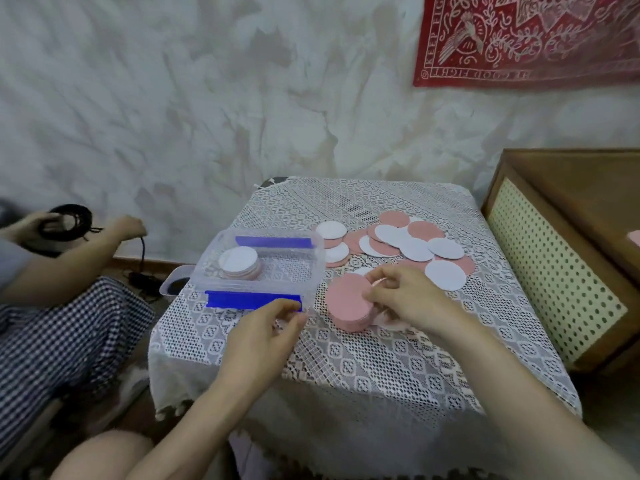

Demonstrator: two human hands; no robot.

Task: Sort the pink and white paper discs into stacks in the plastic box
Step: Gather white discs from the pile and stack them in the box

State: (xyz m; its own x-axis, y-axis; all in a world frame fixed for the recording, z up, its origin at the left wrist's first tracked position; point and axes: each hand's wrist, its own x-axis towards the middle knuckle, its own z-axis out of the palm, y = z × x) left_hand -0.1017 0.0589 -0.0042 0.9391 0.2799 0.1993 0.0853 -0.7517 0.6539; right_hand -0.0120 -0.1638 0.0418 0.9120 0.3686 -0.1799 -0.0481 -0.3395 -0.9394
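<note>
A clear plastic box (pixel 313 271) with blue clips stands at the table's left side. Inside it lies a stack of discs with a white one on top (pixel 239 262). To the right of the box a stack of pink discs (pixel 348 301) rests on the lace cloth. My right hand (pixel 405 294) touches that stack's right edge and pinches a pink disc over it. My left hand (pixel 268 329) rests by the box's near right corner, fingers pinched at the blue clip. Loose pink and white discs (pixel 415 247) lie scattered behind.
The small table carries a white lace cloth (pixel 346 368). A wooden cabinet with a perforated panel (pixel 554 271) stands to the right. Another person in checked clothing sits at the left, holding a coiled black cable (pixel 67 221). The box lid (pixel 175 282) lies left of the box.
</note>
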